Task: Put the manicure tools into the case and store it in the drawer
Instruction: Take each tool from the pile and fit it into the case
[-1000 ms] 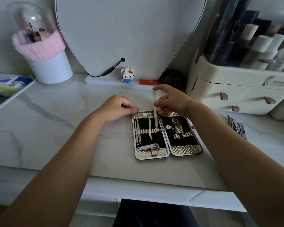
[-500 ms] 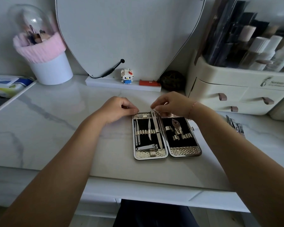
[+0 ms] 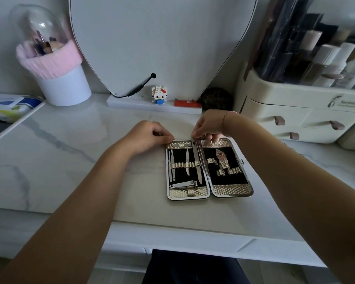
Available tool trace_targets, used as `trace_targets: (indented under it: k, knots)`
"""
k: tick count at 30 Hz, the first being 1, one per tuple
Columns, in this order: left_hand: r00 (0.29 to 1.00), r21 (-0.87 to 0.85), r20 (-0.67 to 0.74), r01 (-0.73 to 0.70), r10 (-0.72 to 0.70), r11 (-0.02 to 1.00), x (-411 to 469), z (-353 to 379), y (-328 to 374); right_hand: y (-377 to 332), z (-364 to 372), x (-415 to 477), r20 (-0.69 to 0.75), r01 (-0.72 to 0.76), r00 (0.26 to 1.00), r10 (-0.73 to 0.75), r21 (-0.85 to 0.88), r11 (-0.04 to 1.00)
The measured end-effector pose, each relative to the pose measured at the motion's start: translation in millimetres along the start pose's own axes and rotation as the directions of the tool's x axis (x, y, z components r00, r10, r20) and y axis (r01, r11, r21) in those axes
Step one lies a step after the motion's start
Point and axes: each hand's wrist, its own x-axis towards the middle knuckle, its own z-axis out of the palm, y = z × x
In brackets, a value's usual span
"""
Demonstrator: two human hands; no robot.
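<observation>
Pinching the top end of the file (image 3: 197,160) with the right hand (image 3: 210,125), in the left half of the open case (image 3: 230,190) on the table (image 3: 70,160). Resting the curled, empty left hand (image 3: 148,136) against its far-left corner.

head-worn view, angled down, close tabletop (image 3: 74,160)

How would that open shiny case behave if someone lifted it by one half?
The case would probably fold at its middle hinge, since it lies open in two flat halves. Its glossy embossed rim looks smooth, so likely slippery. The nail file, tucked under a strap, should probably stay put.
</observation>
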Motion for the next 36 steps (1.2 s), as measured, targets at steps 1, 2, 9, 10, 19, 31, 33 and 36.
trace_targets:
  k: [1,2,9,10,19,31,33,36]
  knots:
    - [1.0,0.0,-0.002,-0.001,0.001,1.0,0,0,0,-1,0,0,0.011,0.005,1.0,-0.005,-0.009,1.0]
    - [1.0,0.001,-0.002,-0.003,0.003,1.0,0,0,0,-1,1,-1,0.016,0.017,1.0,-0.017,-0.016,1.0]
    - [1.0,-0.01,0.0,0.007,-0.007,1.0,1,0,-2,11,3,-9,-0.045,0.109,0.993,-0.109,-0.008,0.994]
    - [1.0,-0.012,0.0,0.007,-0.007,1.0,1,0,-2,12,3,-10,-0.052,0.11,0.993,-0.11,-0.004,0.994]
    - [1.0,-0.02,-0.001,0.013,-0.013,1.0,1,1,-1,11,5,-14,-0.052,0.107,0.993,-0.107,0.007,0.994]
    - [1.0,-0.028,-0.002,0.008,-0.008,1.0,1,1,0,9,12,-12,-0.103,0.112,0.987,-0.125,-0.117,0.987]
    - [1.0,-0.018,0.002,0.008,-0.008,1.0,1,1,0,9,15,-16,-0.151,0.142,0.975,-0.162,-0.135,0.981]
    - [1.0,-0.007,0.01,0.006,-0.006,1.0,3,1,-1,17,15,-35,-0.3,0.237,0.921,-0.25,-0.079,0.968]
